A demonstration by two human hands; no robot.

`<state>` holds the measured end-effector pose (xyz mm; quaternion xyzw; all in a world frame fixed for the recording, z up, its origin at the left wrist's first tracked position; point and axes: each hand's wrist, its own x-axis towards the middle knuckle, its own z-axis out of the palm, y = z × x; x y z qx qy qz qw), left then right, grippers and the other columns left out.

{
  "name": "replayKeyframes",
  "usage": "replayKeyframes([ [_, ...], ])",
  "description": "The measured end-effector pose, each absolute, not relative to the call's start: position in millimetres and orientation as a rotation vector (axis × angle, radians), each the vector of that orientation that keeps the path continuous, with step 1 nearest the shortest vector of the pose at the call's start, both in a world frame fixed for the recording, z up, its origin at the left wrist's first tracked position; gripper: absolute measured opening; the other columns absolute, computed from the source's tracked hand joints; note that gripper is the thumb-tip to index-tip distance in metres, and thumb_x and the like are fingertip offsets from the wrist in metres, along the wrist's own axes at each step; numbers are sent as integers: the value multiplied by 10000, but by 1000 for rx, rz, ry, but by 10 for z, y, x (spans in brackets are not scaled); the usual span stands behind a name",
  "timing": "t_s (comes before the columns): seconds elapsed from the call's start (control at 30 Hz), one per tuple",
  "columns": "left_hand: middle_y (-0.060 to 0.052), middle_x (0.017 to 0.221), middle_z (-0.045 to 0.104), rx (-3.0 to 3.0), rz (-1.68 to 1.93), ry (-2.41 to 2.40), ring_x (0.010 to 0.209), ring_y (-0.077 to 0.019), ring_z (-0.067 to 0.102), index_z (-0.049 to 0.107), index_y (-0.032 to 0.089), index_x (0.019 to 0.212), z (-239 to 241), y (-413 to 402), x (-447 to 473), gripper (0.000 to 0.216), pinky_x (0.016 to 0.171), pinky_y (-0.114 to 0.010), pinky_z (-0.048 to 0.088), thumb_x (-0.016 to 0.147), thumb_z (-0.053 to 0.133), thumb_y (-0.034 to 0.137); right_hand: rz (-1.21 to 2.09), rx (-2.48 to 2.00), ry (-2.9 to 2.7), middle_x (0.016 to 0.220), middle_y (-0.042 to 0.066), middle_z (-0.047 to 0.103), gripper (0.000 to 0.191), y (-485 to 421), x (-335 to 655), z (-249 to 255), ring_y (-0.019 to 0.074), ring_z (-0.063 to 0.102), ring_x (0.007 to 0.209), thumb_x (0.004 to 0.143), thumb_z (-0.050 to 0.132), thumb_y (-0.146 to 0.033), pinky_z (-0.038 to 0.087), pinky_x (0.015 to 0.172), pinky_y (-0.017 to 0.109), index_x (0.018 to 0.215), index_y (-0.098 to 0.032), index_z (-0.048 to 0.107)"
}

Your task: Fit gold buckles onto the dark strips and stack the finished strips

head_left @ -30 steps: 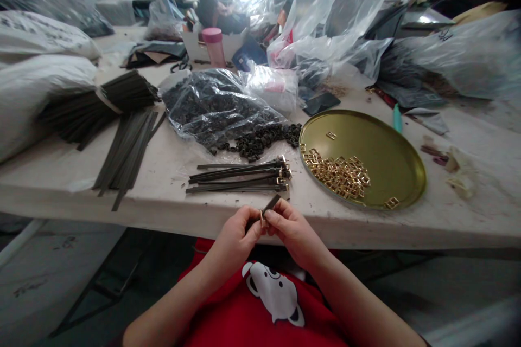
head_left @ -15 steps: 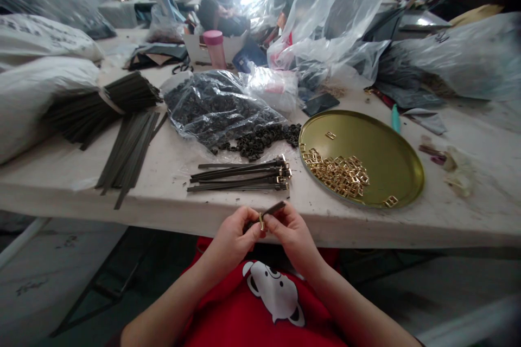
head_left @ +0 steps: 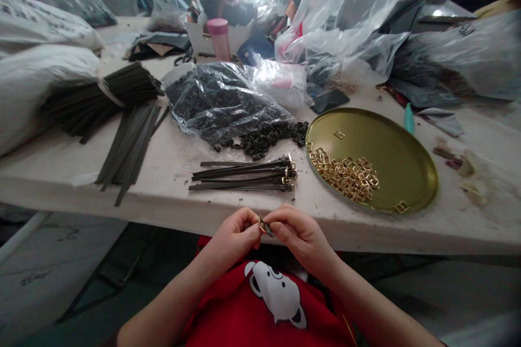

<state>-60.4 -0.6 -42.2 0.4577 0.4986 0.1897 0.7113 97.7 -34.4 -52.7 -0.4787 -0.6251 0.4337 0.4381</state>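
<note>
Just below the table's front edge, my left hand (head_left: 234, 236) and my right hand (head_left: 297, 233) meet, both pinched on a dark strap with a small gold buckle (head_left: 263, 226). Only a short end of the strap shows between the fingertips. On the table right above lies a small row of dark straps fitted with buckles (head_left: 244, 176). To the right stands a round gold tray (head_left: 391, 146) holding several loose gold buckles (head_left: 345, 174).
A clear bag of small dark loops (head_left: 223, 105) spills a pile (head_left: 264, 138) mid-table. Bundled and loose dark strips (head_left: 122, 119) lie at left beside white sacks (head_left: 36, 81). A pink bottle (head_left: 220, 38), plastic bags and clutter fill the back.
The long strap end that stuck out up and to the right between my hands has been drawn in; only a short stub by the buckle shows now. My hands stay together.
</note>
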Motion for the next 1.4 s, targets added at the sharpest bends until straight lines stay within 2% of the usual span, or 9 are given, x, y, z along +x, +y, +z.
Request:
replayKeyframes([
  [0.17,48,572,448,1118,373,1103,515,-81,393,445,160,712,-496,44,-624,232,495,-197,312,732,552,366,1219,-1171,-1676,780,20,555,167,-246,1038,-559,137,539,729,840,491,-239,424,658,259,921,-224,636],
  [0.37,37,602,444,1173,301,1115,558,-93,404,453,149,701,-476,36,-580,198,501,-202,324,744,517,331,1124,-1146,-1906,754,9,570,107,-221,1119,-643,135,541,701,806,558,-264,421,632,251,889,-222,613],
  [0.6,43,610,423,1234,278,1153,571,-99,401,449,157,700,-474,18,-550,167,503,-202,325,760,492,306,927,-1121,-1989,800,41,587,131,-260,1117,-663,141,535,708,831,522,-294,413,619,250,903,-214,596],
  [0.73,23,660,478,1316,260,1144,631,-116,441,478,153,722,-516,-31,-539,160,537,-207,340,775,478,304,1211,-1179,-1816,726,2,543,92,-295,1141,-669,122,500,667,797,566,-286,392,596,231,794,-194,573],
  [0.87,21,675,499,1389,239,1164,655,-123,458,504,151,730,-517,-55,-532,128,571,-214,350,770,466,267,1598,-1188,-1517,740,-12,545,81,-318,1164,-670,105,504,662,771,588,-245,405,603,213,799,-177,556],
  [1.0,22,673,494,1391,241,1165,653,-121,448,503,149,723,-492,-72,-530,132,578,-219,344,763,476,272,1580,-1234,-1495,712,-22,539,79,-332,1168,-641,93,481,650,764,591,-231,382,598,202,758,-168,544],
  [1.2,27,681,492,1287,232,1111,643,-104,426,492,148,740,-503,-152,-549,126,571,-209,331,770,483,270,1883,-1187,-1284,630,-48,481,235,-388,1199,-599,77,428,554,778,571,-401,333,503,193,797,-179,497],
  [1.4,25,676,493,1320,231,1103,637,-108,418,489,146,741,-490,-213,-543,148,563,-211,328,776,486,290,1770,-1244,-1418,637,-45,474,188,-450,1199,-546,78,414,572,804,539,-353,325,510,192,774,-171,505],
])
